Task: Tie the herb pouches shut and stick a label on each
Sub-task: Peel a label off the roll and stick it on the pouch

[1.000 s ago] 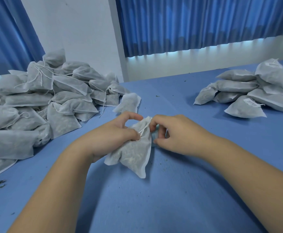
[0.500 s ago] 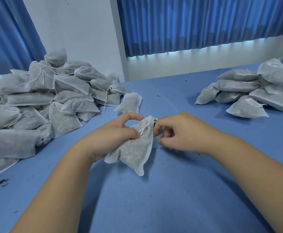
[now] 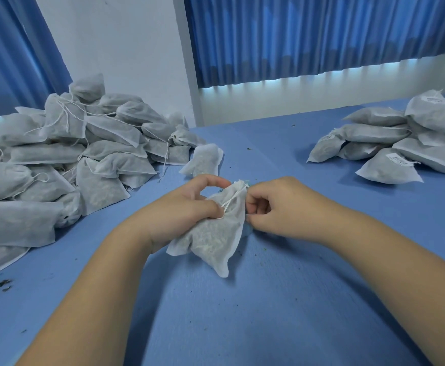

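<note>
Both hands closed: your left hand [image 3: 189,207] grips the grey-white fabric herb pouch [image 3: 216,241] by its neck, mouth tilted toward your right hand [image 3: 276,207] pinching the thin white drawstring [image 3: 233,198].

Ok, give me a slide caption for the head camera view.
Left hand holds a pouch, right hand pinches its string; unlabelled pile left, labelled pile right.

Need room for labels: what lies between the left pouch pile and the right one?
Head view: bare blue tabletop, plus one stray grey fabric pouch beside the left pile.
</note>
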### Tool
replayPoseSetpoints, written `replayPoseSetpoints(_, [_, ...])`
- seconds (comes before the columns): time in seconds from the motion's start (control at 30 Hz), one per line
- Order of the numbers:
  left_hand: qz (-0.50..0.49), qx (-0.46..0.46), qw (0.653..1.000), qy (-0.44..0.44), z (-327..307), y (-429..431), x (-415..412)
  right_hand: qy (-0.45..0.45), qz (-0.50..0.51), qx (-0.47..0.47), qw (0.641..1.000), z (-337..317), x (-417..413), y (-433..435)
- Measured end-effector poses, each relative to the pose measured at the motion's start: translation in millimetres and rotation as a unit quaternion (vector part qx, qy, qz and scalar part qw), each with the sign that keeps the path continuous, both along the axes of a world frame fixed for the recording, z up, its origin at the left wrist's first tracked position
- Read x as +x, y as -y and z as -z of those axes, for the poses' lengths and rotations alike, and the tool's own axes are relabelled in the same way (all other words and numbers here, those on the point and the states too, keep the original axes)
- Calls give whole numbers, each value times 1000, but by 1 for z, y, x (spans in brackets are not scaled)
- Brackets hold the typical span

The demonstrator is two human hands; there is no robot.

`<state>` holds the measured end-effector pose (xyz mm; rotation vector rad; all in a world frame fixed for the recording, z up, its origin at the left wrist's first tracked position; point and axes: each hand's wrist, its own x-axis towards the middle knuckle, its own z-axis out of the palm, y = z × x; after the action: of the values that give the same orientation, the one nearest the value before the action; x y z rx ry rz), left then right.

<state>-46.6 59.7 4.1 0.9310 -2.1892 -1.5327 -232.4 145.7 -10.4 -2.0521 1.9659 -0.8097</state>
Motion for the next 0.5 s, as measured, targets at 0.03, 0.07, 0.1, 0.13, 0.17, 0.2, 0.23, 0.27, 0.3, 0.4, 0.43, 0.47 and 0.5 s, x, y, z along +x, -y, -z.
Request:
replayPoseSetpoints(0.03, [0,-1,1000,0,0,0,0,10,5,8,1000,0,0,0])
replayPoseSetpoints(0.07, [1,-1,1000,0,0,0,0,17,8,17,1000,0,0,0])
replayPoseSetpoints(0.1, [1,-2,1000,0,1,0,0,22,9,23,999,-1,1,0])
replayPoseSetpoints(0.13, [1,-3,1000,0,1,0,-1,25,11,27,999,-1,1,1])
replayPoseSetpoints(0.17, [-1,-3,1000,-1,1,0,-1,28,12,29,999,-2,2,1])
replayPoseSetpoints(0.2, [-2,-3,1000,-2,1,0,-1,32,14,31,999,-2,3,0])
replayPoseSetpoints(0.23, [-3,-4,1000,-1,2,0,-2,38,15,33,999,-2,4,0])
replayPoseSetpoints(0.27, [-4,-4,1000,-1,2,0,-2,45,16,35,998,-2,4,0])
replayPoseSetpoints(0.3, [-3,-4,1000,-1,2,0,-1,51,16,38,998,-3,5,0])
replayPoseSetpoints(0.4, [-5,-8,1000,-1,2,1,-1,77,27,41,996,-2,5,1])
replayPoseSetpoints(0.43, [-6,-9,1000,1,2,1,-1,88,34,39,995,-3,4,2])
replayPoseSetpoints(0.47, [-7,-10,1000,2,2,2,-1,100,40,35,994,-3,4,2])
replayPoseSetpoints(0.5, [-8,-10,1000,4,2,2,0,110,45,32,992,-3,3,3])
